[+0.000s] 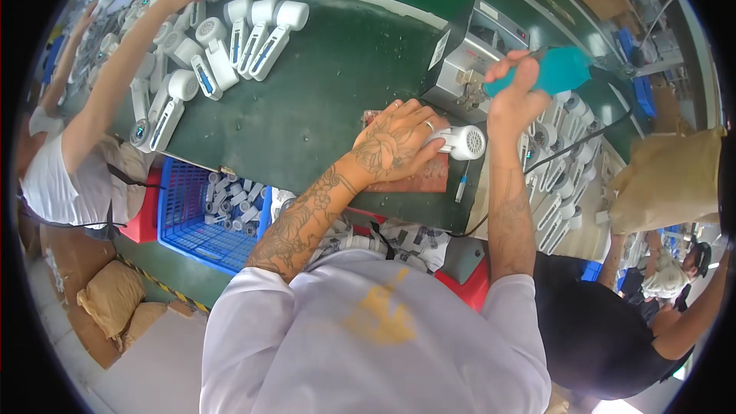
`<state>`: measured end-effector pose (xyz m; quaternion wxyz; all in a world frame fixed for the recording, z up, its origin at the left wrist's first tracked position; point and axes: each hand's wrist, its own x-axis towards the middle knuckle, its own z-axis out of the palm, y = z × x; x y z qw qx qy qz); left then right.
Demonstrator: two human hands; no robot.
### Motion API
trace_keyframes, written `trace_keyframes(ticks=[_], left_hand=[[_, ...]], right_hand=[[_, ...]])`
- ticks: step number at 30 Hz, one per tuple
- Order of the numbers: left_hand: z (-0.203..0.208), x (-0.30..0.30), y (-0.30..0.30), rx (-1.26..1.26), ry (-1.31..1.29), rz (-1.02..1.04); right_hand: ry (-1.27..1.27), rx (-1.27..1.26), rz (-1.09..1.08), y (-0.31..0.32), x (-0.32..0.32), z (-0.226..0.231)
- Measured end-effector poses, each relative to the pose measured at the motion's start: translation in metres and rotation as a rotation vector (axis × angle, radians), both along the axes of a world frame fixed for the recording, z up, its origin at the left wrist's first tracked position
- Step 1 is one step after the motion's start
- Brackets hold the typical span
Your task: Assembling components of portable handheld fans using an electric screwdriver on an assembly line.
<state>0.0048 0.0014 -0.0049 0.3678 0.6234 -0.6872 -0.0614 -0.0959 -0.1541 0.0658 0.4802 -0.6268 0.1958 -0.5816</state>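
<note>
My left hand [399, 142] is closed over a white handheld fan [465, 142], pressing it onto a reddish mat [418, 176] on the green bench. The fan's round grille head sticks out to the right of my fingers; most of its handle is hidden under the hand. Raised to the right, my right hand [517, 92] grips a teal electric screwdriver [556, 70], which is slightly blurred. Its tip end points left, at the front of a grey metal screw feeder [483, 54]. A small blue-and-white pen-like tool [461, 188] lies on the bench beside the mat.
White fans stand in a group [261, 34] at the back left and in rows [556, 176] on the right. A co-worker's arm [126, 69] reaches across at left. A blue basket [203, 241] of small grey parts sits below the bench edge. A black cable [571, 149] runs at right.
</note>
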Motion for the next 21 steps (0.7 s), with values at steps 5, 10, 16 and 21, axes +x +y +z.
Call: trace_keyframes(ticks=[5, 10, 16, 21], left_hand=[[0.001, -0.002, -0.003, -0.030, -0.036, 0.011], [0.004, 0.002, 0.000, 0.040, -0.011, 0.009], [0.002, -0.002, -0.001, 0.006, 0.032, 0.022], [0.005, -0.003, 0.000, 0.145, 0.075, -0.019]], right_hand=[[-0.018, 0.058, 0.056, -0.003, -0.001, -0.010], [0.108, 0.199, 0.035, 0.023, -0.009, 0.000], [-0.001, 0.204, 0.116, 0.058, -0.038, -0.005], [0.007, 0.196, 0.143, 0.063, -0.042, -0.011]])
